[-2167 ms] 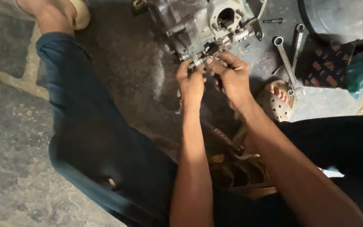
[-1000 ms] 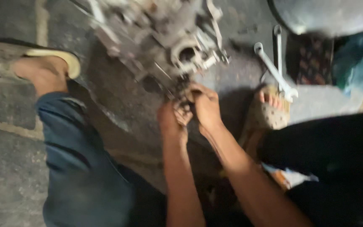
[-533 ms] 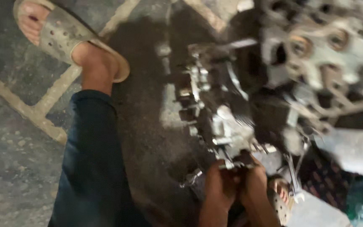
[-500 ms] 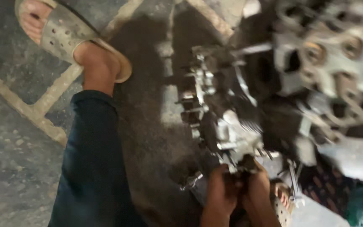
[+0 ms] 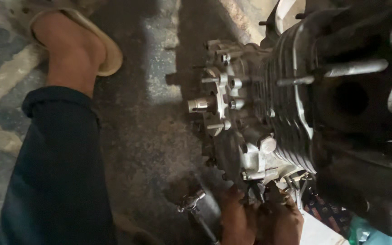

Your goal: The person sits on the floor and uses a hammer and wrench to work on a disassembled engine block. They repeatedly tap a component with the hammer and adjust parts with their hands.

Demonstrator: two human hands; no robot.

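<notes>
From the head camera, the left hand and right hand press together at the lower edge of a grimy finned engine lying on the stained floor; whether either grip is closed on anything I cannot tell. A ratchet tool lies just left of them.

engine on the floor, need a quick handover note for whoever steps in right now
Left hand and right hand: both pressed against the lower edge of the engine, fingers at a small fitting; their grip is hidden.
Engine: lying on the stained concrete floor, finned cylinder and studs showing.
Ratchet wrench: on the floor left of the hands, untouched.
Done: cannot tell.
Left: the fitting is not yet free of the engine.
</notes>
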